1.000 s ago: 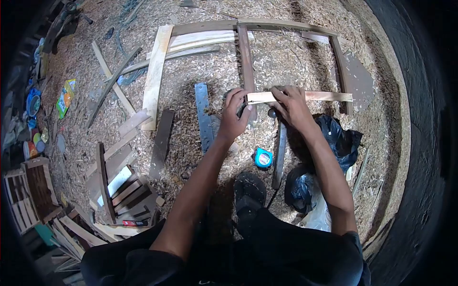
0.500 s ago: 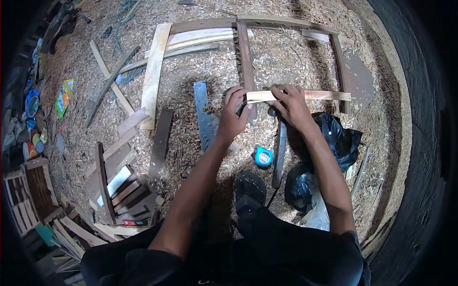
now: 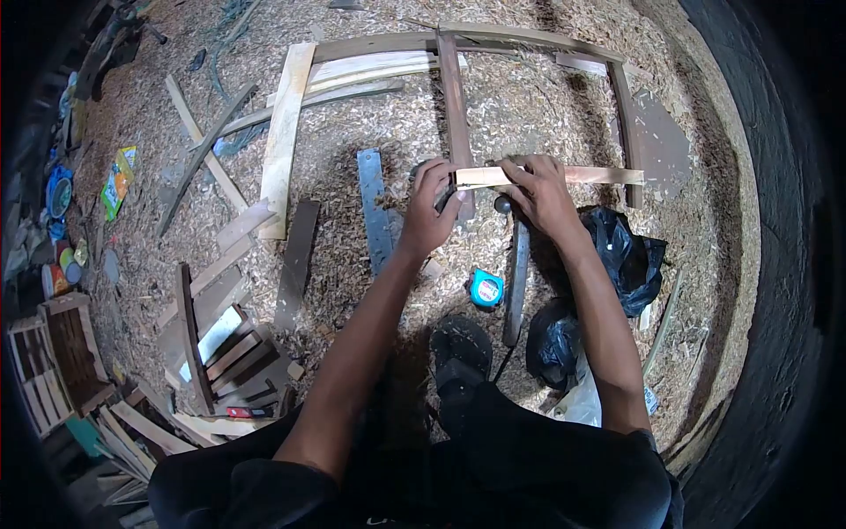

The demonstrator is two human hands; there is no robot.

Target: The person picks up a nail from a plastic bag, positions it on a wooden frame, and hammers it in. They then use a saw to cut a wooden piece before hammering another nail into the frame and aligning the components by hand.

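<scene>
A pale wooden strip [image 3: 601,175] lies across the lower ends of two dark slats of a wooden frame [image 3: 456,115]. At its left end, beside the middle slat, my left hand [image 3: 430,212] is closed with fingers and thumb on either side; the exact contact is partly hidden. My right hand [image 3: 544,196] grips the same strip further right, fingers over the top and thumb below. Just under that hand is the round head of a hammer-like tool [image 3: 517,273] with a long dark bar. A turquoise tape measure [image 3: 486,288] rests on the shavings left of it.
Black plastic bags [image 3: 553,344] lie by my right forearm. A blue-grey metal strip [image 3: 374,212] and a dark board [image 3: 298,260] are to the left. Loose slats [image 3: 207,137] cross at upper left. A wooden crate [image 3: 75,353] and scrap wood [image 3: 233,353] stand lower left. My sandalled foot [image 3: 461,348] is below.
The right end of the pale strip and the right side of the frame have shifted very slightly left. Both hands keep nearly the same hold.
</scene>
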